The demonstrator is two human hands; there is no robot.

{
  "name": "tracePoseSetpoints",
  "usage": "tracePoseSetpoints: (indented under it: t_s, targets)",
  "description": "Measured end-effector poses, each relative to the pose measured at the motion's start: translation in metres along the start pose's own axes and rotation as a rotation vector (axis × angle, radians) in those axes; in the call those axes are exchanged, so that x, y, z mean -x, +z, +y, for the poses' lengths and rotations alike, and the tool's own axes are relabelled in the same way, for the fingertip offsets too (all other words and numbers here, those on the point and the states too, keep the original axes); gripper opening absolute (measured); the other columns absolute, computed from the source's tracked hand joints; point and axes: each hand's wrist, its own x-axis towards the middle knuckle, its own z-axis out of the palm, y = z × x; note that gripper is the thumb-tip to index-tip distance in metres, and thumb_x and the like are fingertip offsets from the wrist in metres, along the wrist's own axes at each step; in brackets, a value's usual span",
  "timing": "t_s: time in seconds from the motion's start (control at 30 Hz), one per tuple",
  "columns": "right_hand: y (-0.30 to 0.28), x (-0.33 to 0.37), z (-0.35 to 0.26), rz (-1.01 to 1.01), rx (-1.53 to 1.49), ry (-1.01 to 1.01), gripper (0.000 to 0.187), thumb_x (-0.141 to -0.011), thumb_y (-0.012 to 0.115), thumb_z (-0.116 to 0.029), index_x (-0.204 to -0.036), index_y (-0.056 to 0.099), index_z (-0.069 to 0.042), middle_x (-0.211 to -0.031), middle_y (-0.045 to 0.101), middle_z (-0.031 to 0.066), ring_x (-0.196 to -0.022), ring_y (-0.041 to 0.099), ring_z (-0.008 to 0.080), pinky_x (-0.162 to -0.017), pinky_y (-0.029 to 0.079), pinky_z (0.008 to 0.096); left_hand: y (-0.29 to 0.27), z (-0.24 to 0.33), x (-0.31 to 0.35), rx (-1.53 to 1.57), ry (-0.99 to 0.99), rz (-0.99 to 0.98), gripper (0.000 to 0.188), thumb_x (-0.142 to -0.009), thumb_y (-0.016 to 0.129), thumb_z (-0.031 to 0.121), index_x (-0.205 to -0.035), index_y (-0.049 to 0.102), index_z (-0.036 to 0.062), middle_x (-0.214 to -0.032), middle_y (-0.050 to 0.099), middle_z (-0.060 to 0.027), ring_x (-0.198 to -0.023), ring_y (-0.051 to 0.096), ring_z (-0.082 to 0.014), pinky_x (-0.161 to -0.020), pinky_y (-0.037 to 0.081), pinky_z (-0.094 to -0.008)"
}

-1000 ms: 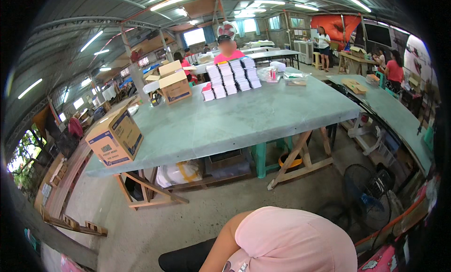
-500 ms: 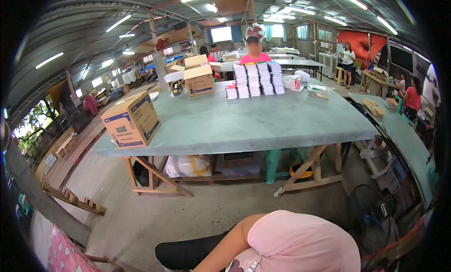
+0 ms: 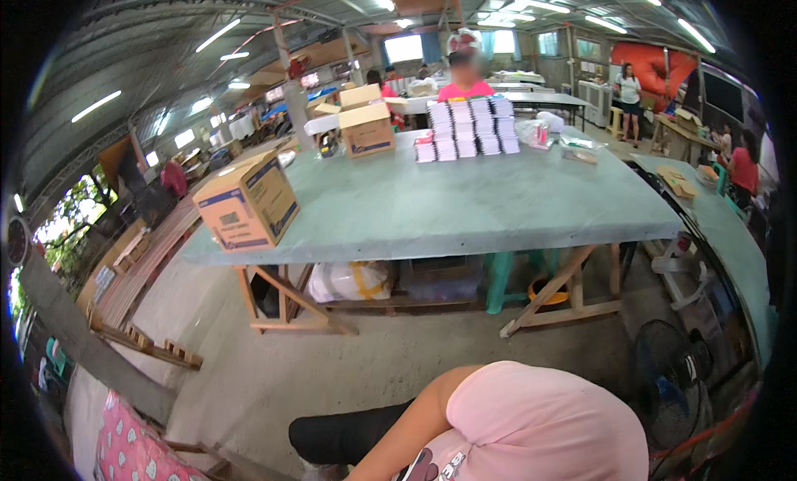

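Observation:
Neither of my hands is in view. One bare forearm point(image 3: 407, 432) of mine runs from a pink short sleeve point(image 3: 544, 410) down to the lower edge, where its hand is cut off. Beneath it lies a dark trouser leg point(image 3: 344, 439). Beyond my legs stands a large table with a grey-green top point(image 3: 465, 207). A taped cardboard box point(image 3: 249, 203) sits at its left end. Farther back are an open-flapped carton point(image 3: 365, 131) and tall stacks of books or notebooks point(image 3: 473, 131), with a person in a pink top point(image 3: 463, 90) behind them.
Wooden trestle legs point(image 3: 552, 290) hold up the table, with a white wrapped bundle point(image 3: 353, 280) underneath. A black fan point(image 3: 668, 373) stands at the right, near a second long table point(image 3: 726, 232). Pink patterned cloth point(image 3: 133, 444) hangs at the lower left. Another person point(image 3: 628, 99) stands far right.
My view has shifted, so the table and boxes sit slightly farther right and higher. The things on the table keep their places.

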Motion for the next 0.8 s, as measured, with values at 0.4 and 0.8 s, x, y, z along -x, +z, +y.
tracePoseSetpoints:
  t_s: [0.4,0.8]
  targets:
    - [0.011,-0.005,-0.009,0.284,-0.367,0.154,0.076,-0.066,0.073,-0.046,-0.12,0.046,0.001,-0.118,0.052,0.0213,-0.108,0.051,0.0293,-0.087,0.042,0.0399,-0.011,0.001,0.001,-0.107,0.027,0.024,0.06,-0.082,0.051,0.045,-0.118,0.043,-0.0023,-0.108,0.053,-0.0162,-0.097,0.052,-0.0289,-0.085,0.043,-0.0389]
    - [0.007,-0.003,-0.009,0.364,-0.324,0.247,0.061,-0.068,0.071,-0.042,-0.114,0.051,-0.006,-0.098,0.06,0.0164,-0.086,0.058,0.027,-0.07,0.046,0.0398,-0.016,0.002,0.001,-0.163,0.05,0.039,0.056,-0.082,0.053,0.041,-0.116,0.045,-0.0026,-0.106,0.054,-0.0157,-0.095,0.052,-0.0277,-0.084,0.044,-0.0379]
